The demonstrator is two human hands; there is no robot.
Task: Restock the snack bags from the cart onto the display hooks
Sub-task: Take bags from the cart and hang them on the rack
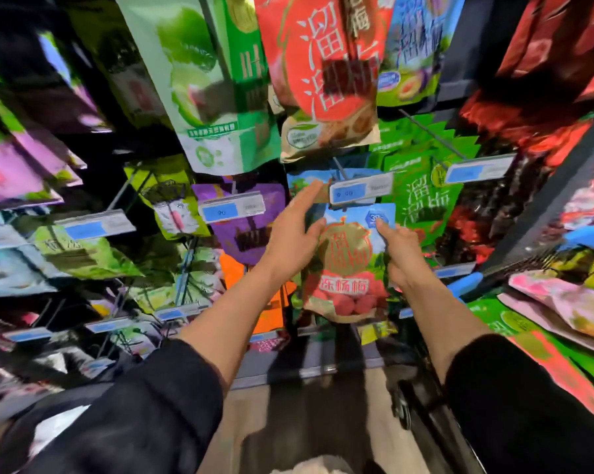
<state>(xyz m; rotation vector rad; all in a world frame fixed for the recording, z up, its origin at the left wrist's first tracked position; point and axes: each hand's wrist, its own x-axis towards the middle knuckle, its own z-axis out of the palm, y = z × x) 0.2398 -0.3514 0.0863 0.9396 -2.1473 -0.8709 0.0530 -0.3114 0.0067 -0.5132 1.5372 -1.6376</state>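
Note:
A blue and gold snack bag (pixel 348 265) with red berries printed low on it is held up against the display, just under a hook's price tag (pixel 360 188). My left hand (pixel 294 234) holds its upper left edge, forefinger stretched up toward the hook and thumb on the bag's front. My right hand (pixel 400 253) grips its right edge, thumb on the top right corner. Behind the tag, more blue bags of the same kind hang on that hook. The bag's top hole is hidden by the tag.
Rows of hung snack bags fill the wall: green and red bags (pixel 323 73) above, purple bags (pixel 251 224) to the left, green bags (pixel 425 196) to the right. The cart (pixel 562 302), loaded with pink and green bags, stands at the right with blue handles.

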